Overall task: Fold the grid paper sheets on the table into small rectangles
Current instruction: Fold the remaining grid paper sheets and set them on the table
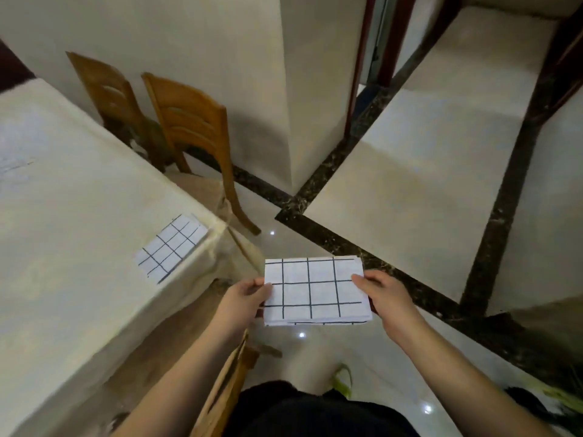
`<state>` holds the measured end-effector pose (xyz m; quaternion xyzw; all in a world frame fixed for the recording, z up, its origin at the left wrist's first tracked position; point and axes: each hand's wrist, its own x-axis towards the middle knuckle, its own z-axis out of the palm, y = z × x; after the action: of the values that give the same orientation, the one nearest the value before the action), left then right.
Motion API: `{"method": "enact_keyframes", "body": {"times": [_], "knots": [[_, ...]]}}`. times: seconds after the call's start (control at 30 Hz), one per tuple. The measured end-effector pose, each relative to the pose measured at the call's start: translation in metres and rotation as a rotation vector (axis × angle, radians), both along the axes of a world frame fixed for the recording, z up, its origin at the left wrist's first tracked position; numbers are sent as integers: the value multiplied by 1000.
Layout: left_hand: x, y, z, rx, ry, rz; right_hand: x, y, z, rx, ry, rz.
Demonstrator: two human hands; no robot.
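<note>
I hold a folded sheet of white grid paper (315,290) in the air over the floor, to the right of the table. It is a layered rectangle with black grid lines. My left hand (246,298) pinches its left edge and my right hand (383,294) pinches its right edge. A second folded grid paper (172,247) lies flat near the table's right corner. The table (69,216) is covered with a cream cloth.
Two wooden chairs (189,121) stand at the table's far side by a white pillar (303,89). Another wooden chair back (227,389) is just below my arms. The tiled floor (410,184) has dark border strips. Faint papers (15,165) lie far left on the table.
</note>
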<state>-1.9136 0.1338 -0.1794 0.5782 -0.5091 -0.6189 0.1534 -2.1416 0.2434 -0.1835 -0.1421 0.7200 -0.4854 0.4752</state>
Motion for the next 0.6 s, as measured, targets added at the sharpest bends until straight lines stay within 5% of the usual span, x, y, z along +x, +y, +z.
{"method": "enact_keyframes", "body": {"times": [0.6], "knots": [[39,-109,-34,18,112,645,17,-257,-17,36,16,620]]}}
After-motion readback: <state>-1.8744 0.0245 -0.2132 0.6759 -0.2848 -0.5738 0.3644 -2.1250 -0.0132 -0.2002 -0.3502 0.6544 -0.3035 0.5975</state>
